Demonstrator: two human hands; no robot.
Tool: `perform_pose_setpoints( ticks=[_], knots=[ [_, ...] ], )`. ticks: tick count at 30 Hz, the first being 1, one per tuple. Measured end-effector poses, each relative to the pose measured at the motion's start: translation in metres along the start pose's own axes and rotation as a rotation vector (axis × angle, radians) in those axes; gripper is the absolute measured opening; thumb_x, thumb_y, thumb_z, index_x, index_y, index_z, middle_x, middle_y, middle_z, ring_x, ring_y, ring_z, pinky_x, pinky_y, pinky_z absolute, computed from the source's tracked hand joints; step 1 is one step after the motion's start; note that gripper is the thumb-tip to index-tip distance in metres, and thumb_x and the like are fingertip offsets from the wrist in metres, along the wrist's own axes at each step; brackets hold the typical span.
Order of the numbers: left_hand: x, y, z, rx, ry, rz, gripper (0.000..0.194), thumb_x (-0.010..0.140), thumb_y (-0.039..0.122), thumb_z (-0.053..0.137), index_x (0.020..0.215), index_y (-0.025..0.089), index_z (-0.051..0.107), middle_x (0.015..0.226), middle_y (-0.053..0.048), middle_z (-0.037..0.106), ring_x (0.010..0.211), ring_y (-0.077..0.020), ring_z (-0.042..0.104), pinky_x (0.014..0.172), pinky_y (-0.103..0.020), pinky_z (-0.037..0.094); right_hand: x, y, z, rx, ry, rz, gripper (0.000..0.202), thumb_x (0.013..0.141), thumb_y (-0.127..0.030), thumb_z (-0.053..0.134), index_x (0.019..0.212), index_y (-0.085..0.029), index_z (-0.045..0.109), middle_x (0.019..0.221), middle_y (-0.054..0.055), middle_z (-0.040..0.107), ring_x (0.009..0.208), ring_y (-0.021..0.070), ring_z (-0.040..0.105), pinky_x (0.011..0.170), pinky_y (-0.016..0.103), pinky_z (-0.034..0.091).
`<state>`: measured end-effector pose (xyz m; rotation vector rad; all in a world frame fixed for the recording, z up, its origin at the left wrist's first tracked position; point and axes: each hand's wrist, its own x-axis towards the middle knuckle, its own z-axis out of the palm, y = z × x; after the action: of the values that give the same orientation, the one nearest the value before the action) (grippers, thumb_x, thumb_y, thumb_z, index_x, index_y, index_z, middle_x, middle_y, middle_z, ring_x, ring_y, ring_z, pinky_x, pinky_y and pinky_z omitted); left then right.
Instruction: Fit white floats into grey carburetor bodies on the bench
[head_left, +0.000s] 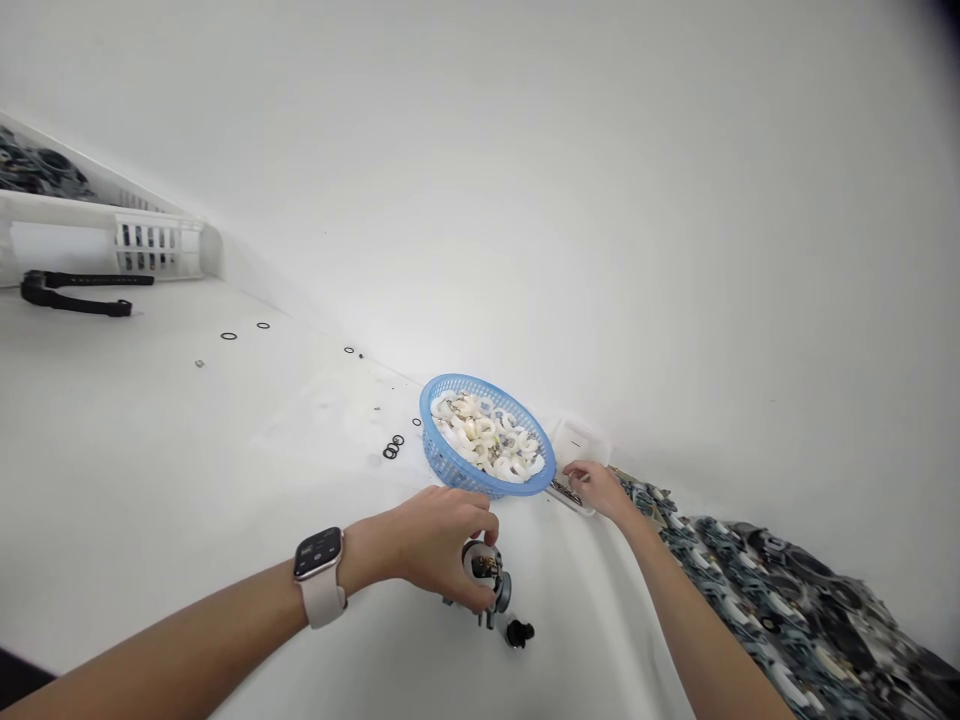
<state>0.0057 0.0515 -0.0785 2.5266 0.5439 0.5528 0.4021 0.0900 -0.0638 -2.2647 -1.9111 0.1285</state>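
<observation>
My left hand is closed around a grey metal carburetor, thumb and fingers gripping its sides. Brass parts and a white ring show in the carburetor's open top. Just below it on the table lies a small black plastic part. My right hand reaches into a small white tray, its fingers curled together over thin dark pins; whatever may be between the fingertips is too small to make out. Between and beyond both hands stands a blue plastic basket filled with white ring-shaped floats.
Several black O-rings are scattered on the white table. At the far left, a black strap watch lies before a white slatted crate. Many grey carburetors are heaped at the right, beside my right forearm.
</observation>
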Motion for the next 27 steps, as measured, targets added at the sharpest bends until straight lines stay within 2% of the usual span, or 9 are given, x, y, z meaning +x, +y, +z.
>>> perform_pose_setpoints(
  ticks=[4, 7, 9, 11, 14, 17, 22, 27],
  knots=[
    [0.0, 0.002, -0.002, -0.022, -0.013, -0.016, 0.038, 0.068, 0.048, 0.078, 0.097, 0.026, 0.068, 0.096, 0.002, 0.069, 0.075, -0.0175, 0.061, 0.066, -0.029, 0.043, -0.015, -0.003, -0.003, 0.162, 0.129, -0.006, 0.02, 0.08, -0.028, 0.061, 0.093, -0.02, 0.074, 0.086, 0.008, 0.076, 0.083, 0.025, 0.07, 0.084, 0.036, 0.051],
    [0.001, 0.0, -0.001, -0.029, -0.031, -0.027, 0.036, 0.069, 0.047, 0.078, 0.096, 0.025, 0.067, 0.097, 0.002, 0.068, 0.076, -0.0172, 0.06, 0.066, -0.028, 0.044, -0.042, -0.019, -0.003, 0.333, 0.16, -0.045, 0.033, 0.082, -0.042, 0.063, 0.1, -0.017, 0.073, 0.093, 0.011, 0.076, 0.082, 0.0252, 0.07, 0.078, 0.037, 0.055],
    [0.001, -0.001, 0.0, -0.041, -0.042, -0.04, 0.036, 0.068, 0.047, 0.078, 0.096, 0.025, 0.067, 0.096, 0.002, 0.067, 0.078, -0.0177, 0.06, 0.067, -0.028, 0.045, -0.068, -0.041, 0.0, 0.454, 0.118, -0.081, 0.043, 0.083, -0.052, 0.065, 0.105, -0.016, 0.073, 0.096, 0.012, 0.076, 0.077, 0.0237, 0.07, 0.068, 0.035, 0.056],
    [0.001, -0.002, 0.0, -0.06, -0.053, -0.051, 0.036, 0.069, 0.046, 0.077, 0.096, 0.025, 0.068, 0.095, 0.001, 0.066, 0.08, -0.0181, 0.061, 0.069, -0.028, 0.046, -0.096, -0.07, 0.004, 0.58, 0.043, -0.119, 0.045, 0.083, -0.057, 0.068, 0.104, -0.018, 0.073, 0.09, 0.009, 0.076, 0.07, 0.0207, 0.068, 0.062, 0.033, 0.056],
    [0.001, -0.001, 0.0, -0.084, -0.057, -0.062, 0.034, 0.071, 0.046, 0.076, 0.097, 0.025, 0.069, 0.094, 0.001, 0.065, 0.082, -0.018, 0.061, 0.072, -0.027, 0.048, -0.13, -0.115, 0.012, 0.85, -0.129, -0.18, 0.033, 0.083, -0.049, 0.074, 0.099, -0.02, 0.074, 0.084, 0.006, 0.074, 0.069, 0.0181, 0.064, 0.063, 0.032, 0.055],
    [0.002, 0.004, -0.001, -0.091, -0.054, -0.08, 0.03, 0.072, 0.041, 0.077, 0.095, 0.025, 0.069, 0.093, 0.001, 0.065, 0.083, -0.0181, 0.061, 0.071, -0.028, 0.047, -0.146, -0.145, 0.025, 0.952, -0.15, -0.209, 0.023, 0.086, -0.043, 0.073, 0.096, -0.022, 0.074, 0.081, 0.002, 0.071, 0.07, 0.0159, 0.061, 0.064, 0.03, 0.053],
    [0.004, 0.009, -0.003, -0.14, -0.089, -0.07, 0.022, 0.075, 0.033, 0.076, 0.094, 0.024, 0.069, 0.087, 0.003, 0.068, 0.082, -0.0173, 0.061, 0.081, -0.03, 0.048, -0.151, -0.154, 0.048, 1.096, -0.116, -0.114, 0.023, 0.083, -0.041, 0.074, 0.091, -0.019, 0.074, 0.076, 0.001, 0.069, 0.06, 0.0115, 0.051, 0.052, 0.024, 0.042],
    [0.004, 0.01, -0.003, -0.184, -0.092, -0.095, 0.019, 0.075, 0.03, 0.078, 0.091, 0.024, 0.068, 0.089, 0.003, 0.068, 0.086, -0.0172, 0.061, 0.079, -0.028, 0.047, -0.156, -0.155, 0.047, 1.172, -0.131, -0.081, 0.02, 0.08, -0.037, 0.076, 0.087, -0.018, 0.074, 0.07, 0.0, 0.065, 0.058, 0.0099, 0.045, 0.048, 0.022, 0.033]
  ],
)
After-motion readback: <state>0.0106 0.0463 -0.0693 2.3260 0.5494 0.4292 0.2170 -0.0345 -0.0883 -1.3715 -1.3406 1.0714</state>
